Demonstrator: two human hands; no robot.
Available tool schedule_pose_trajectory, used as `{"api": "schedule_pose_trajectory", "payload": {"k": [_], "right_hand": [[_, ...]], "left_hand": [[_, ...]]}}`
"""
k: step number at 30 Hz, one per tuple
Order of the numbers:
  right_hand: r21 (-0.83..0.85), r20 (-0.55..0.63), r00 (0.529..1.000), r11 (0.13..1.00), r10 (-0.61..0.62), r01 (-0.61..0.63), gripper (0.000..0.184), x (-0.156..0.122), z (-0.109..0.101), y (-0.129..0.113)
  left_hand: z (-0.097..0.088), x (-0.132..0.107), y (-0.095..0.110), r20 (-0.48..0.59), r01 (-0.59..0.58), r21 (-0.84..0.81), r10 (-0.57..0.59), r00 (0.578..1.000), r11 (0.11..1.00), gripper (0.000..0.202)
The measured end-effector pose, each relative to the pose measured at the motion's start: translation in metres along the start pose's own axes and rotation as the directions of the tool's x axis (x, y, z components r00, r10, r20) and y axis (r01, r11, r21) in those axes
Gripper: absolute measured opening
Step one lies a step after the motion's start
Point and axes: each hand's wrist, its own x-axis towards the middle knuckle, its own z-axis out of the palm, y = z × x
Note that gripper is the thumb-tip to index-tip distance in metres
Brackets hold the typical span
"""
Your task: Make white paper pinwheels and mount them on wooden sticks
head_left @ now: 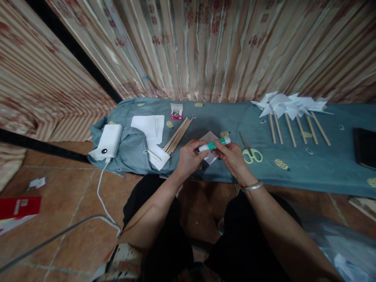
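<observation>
Between my two hands is a white and green glue stick (212,146), level above the cloth. My left hand (189,156) grips its left end, and my right hand (230,156) is closed on the right part. Below it lies a square of white paper (209,135), partly hidden by my hands. Scissors with pale green handles (252,155) rest just right of my right hand. Left of my left hand is a bundle of thin wooden sticks (178,136), beside white paper sheets (147,124).
Several white paper pinwheels (290,105) on sticks lie at the back right. A small red box (176,112) of metal pieces stands at the back. At left sits a white power bank (109,141) with a cable. A dark object (364,147) is at the right edge.
</observation>
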Motion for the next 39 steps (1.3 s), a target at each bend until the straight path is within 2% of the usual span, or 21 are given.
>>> {"api": "schedule_pose_trajectory", "payload": {"k": [3,6,9,12,14,16,20,22,25,27,29,39], "right_hand": [[-0.036,0.006,1.0,0.999,-0.021,0.022,0.046,-0.001,-0.004,-0.001],[-0.083,0.0,0.997,0.994,-0.074,0.074,0.044,-0.002,-0.012,-0.003],[-0.15,-0.019,0.991,0.98,-0.135,0.13,0.044,-0.002,-0.021,-0.003],[-0.255,-0.004,0.981,0.949,-0.192,0.184,0.04,-0.002,-0.031,0.0],[-0.357,0.024,0.97,0.904,-0.241,0.234,0.034,-0.004,-0.037,0.002],[-0.485,0.061,0.951,0.824,-0.302,0.293,0.028,-0.007,-0.042,0.004],[-0.712,0.188,0.885,0.563,-0.425,0.421,0.023,-0.015,-0.049,0.006],[-0.757,0.286,0.833,0.421,-0.473,0.499,0.024,-0.017,-0.052,0.008],[-0.77,0.392,0.779,0.288,-0.489,0.569,0.027,-0.019,-0.055,0.012],[-0.779,0.416,0.772,0.25,-0.481,0.575,0.028,-0.019,-0.056,0.014],[-0.784,0.425,0.772,0.234,-0.473,0.575,0.029,-0.019,-0.056,0.015],[-0.793,0.421,0.787,0.24,-0.45,0.561,0.031,-0.019,-0.057,0.013]], "left_hand": [[-0.002,0.007,-0.013,-0.062,0.07,-0.031,-0.072,0.995,0.997,0.024],[-0.014,0.017,-0.027,-0.159,0.14,0.016,-0.136,0.978,0.99,0.023],[-0.029,0.024,-0.036,-0.262,0.123,0.156,-0.079,0.962,0.98,0.024],[-0.038,0.026,-0.042,-0.252,0.108,0.321,-0.025,0.967,0.941,0.021],[-0.04,0.026,-0.044,-0.219,0.091,0.427,0.005,0.976,0.9,0.019],[-0.04,0.025,-0.043,-0.186,0.069,0.52,0.034,0.982,0.852,0.019],[-0.036,0.018,-0.031,-0.096,-0.05,0.665,0.151,0.984,0.745,0.038],[-0.031,0.013,-0.022,0.038,-0.192,0.69,0.229,0.973,0.698,0.041],[-0.025,0.005,-0.012,0.313,-0.422,0.639,0.283,0.907,0.643,0.027],[-0.022,0.001,-0.009,0.425,-0.498,0.601,0.278,0.861,0.625,0.02],[-0.021,0.001,-0.008,0.477,-0.526,0.582,0.263,0.838,0.62,0.017],[-0.021,0.005,-0.009,0.554,-0.576,0.539,0.256,0.792,0.615,0.014]]}}
